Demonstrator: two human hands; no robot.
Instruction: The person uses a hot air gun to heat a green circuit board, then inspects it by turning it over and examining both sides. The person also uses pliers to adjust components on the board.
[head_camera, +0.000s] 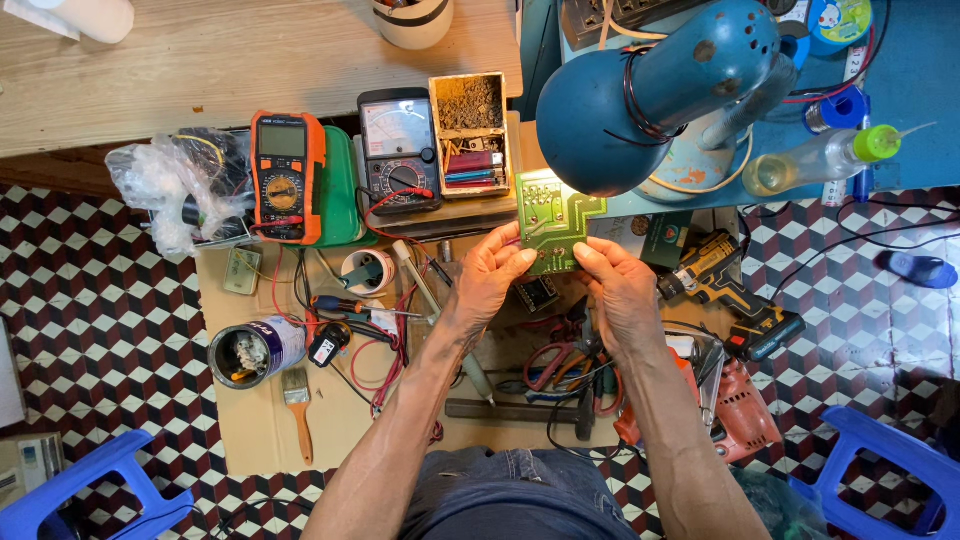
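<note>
both hands hold a green circuit board (553, 222) up under the blue lamp (640, 100), above the cluttered sheet of cardboard (260, 420) on the floor. left hand (490, 275) grips the board's lower left edge, fingers (515, 258) closed on it; right hand (618, 285) pinches the lower right edge, its fingers clenched on the board as well. the board is tilted toward the person's face, its upper part bright in the lamp light, its upper edge close under the lamp shade. judgement: the step in hand looks like an inspection of the board. to do it well, grip should stay on the bare edges only, so that no fingertip covers the tracks or presses on parts; the board would read better turned slowly so the light rakes across it rather than glaring straight back. keep it clear of the lamp shade. both forearms seem unsupported, so bracing the wrists against the knees would steady the view. nearby on the cardboard: an orange meter (286, 175) and a black dial meter (398, 150) side by side, red leads (385, 215) trailing toward the hands, a screwdriver (350, 308), a paintbrush (298, 408), an open tin (252, 352). a yellow and black drill (725, 285) lies just right of the right hand. loose leads under the hands could snag if the board is lowered carelessly.
</note>
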